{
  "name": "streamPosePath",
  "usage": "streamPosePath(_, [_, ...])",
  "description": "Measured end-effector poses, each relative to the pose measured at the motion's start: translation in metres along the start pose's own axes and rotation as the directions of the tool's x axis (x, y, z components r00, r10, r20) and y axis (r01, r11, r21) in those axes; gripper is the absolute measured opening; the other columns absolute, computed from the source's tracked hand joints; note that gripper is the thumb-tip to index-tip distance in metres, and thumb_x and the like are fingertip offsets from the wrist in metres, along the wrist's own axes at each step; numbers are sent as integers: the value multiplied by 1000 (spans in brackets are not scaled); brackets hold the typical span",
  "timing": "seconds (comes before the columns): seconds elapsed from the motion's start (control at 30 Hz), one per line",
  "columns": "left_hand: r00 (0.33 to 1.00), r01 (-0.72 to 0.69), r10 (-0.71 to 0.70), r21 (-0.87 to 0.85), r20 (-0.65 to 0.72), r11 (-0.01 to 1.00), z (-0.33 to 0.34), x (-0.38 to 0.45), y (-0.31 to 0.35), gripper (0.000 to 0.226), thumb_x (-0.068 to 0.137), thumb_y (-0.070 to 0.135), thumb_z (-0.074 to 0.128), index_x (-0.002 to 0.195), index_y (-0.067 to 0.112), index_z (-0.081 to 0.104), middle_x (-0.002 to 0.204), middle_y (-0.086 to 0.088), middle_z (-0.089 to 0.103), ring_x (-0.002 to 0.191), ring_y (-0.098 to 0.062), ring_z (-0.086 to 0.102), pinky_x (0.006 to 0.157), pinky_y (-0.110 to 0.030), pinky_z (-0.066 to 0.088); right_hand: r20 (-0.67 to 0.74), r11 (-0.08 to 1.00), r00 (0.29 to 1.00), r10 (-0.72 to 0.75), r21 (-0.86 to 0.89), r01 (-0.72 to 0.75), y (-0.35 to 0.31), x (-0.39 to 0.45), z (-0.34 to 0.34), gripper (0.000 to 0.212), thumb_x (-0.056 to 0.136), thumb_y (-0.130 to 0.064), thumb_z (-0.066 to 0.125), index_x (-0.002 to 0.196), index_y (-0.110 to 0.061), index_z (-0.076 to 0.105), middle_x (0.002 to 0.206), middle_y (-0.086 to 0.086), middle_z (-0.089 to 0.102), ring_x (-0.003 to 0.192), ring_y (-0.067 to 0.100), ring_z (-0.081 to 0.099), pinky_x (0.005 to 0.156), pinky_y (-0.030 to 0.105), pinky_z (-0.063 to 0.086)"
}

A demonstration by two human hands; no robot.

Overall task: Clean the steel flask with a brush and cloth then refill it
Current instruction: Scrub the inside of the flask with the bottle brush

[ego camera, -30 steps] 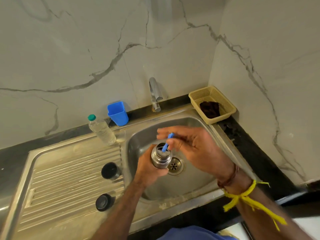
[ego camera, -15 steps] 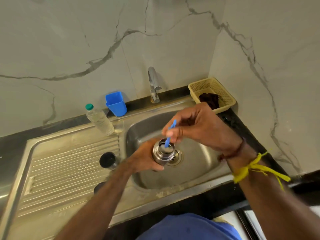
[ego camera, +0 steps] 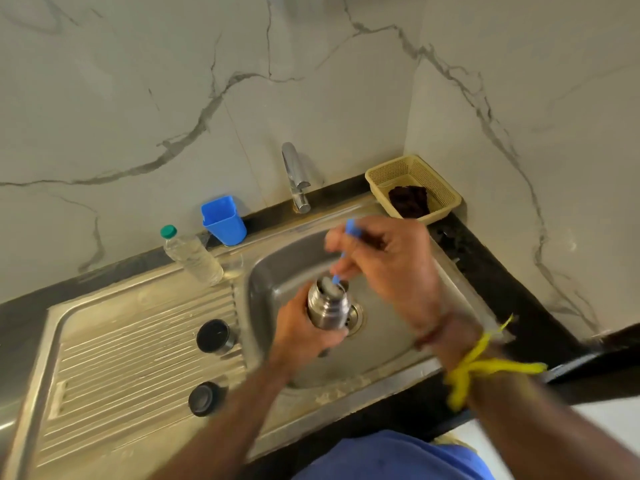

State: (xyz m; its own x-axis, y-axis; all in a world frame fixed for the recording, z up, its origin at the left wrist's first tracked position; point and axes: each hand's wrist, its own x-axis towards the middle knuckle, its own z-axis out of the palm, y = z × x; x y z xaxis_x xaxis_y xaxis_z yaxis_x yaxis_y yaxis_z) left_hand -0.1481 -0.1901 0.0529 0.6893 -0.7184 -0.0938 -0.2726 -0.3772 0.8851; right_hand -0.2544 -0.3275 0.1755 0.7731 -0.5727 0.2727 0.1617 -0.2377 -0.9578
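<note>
**Brush in flask, over the sink**

Left hand (ego camera: 304,332) wrapped around steel flask (ego camera: 328,308), just below centre of frame, above the sink (ego camera: 277,271) basin and its drain. Right hand (ego camera: 391,268) pinching blue brush (ego camera: 346,251) handle between fingertips, lower end dipping into the flask's open mouth. Yellow thread (ego camera: 478,370) tied at the right wrist. Left of the basin, on the ribbed drainboard: two dark caps (ego camera: 213,336), one nearer the lower edge. Further up and left: clear bottle (ego camera: 192,254) with green top, blue cup (ego camera: 223,221). Tap (ego camera: 294,176) at upper centre. Upper right, on the dark surface (ego camera: 485,268): beige basket (ego camera: 436,188) holding dark cloth (ego camera: 408,200).
</note>
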Motion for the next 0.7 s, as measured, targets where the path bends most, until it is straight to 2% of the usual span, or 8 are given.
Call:
streamPosePath(0.1, [939,81,-72,11,-337,997,29,-2,0,74,57,17,93,120,38,61,103,18,71,96,-5,69,88,-29,55,-463,1000,886,-5,-28,-9,16,-16,29,16,91,-19,73,85,-5,76,65,-1,74,54,11,71,55,21,56])
streamPosePath(0.13, [944,53,-45,18,-327,998,26,3,-4,73,57,14,93,118,37,61,103,16,72,95,-6,70,87,-32,57,-386,999,922,38,27,-30,13,-15,26,13,90,-17,74,88,-5,76,69,2,75,58,14,73,59,23,57])
streamPosePath(0.2, [995,-37,38,10,-96,999,-1,17,-4,71,58,3,92,114,36,64,102,13,75,95,-7,72,85,-37,59,134,995,988,81,55,-89,-5,-9,1,13,90,-9,73,102,-4,75,89,8,78,78,21,76,72,31,61])
streamPosePath(0.3, [900,-127,97,43,424,991,-45,24,3,76,59,-3,90,114,42,64,108,12,74,105,-10,71,90,-34,60,622,998,783,-24,57,-15,-25,-4,-27,21,88,-1,72,108,2,71,102,13,76,95,24,75,87,40,61])
streamPosePath(0.4, [962,-117,103,39,252,992,-28,14,11,67,57,4,95,105,39,65,98,14,76,93,-5,73,74,-20,58,64,994,993,-104,48,101,-13,-5,-2,12,84,-5,78,85,5,71,72,12,74,63,20,73,61,31,60])
streamPosePath(0.5, [970,-61,62,13,-237,998,10,6,14,68,57,11,93,106,44,60,92,21,73,85,4,69,70,-9,51,-498,994,862,-101,-91,64,7,-7,23,26,87,-12,76,72,-3,57,57,3,60,47,14,56,50,30,49])
streamPosePath(0.6, [973,-119,127,52,-195,991,-5,19,1,71,57,4,90,106,45,60,94,18,74,87,3,69,76,-10,51,-78,1000,997,18,3,-18,-1,-6,-1,11,89,-8,73,94,-7,64,80,5,70,67,23,70,62,40,60])
streamPosePath(0.7, [956,-217,175,164,236,962,-43,21,0,72,57,3,91,109,44,62,102,23,73,91,2,71,80,-18,55,581,999,813,-36,53,6,-16,-9,-32,17,87,0,72,103,2,69,98,7,74,87,14,73,77,26,59])
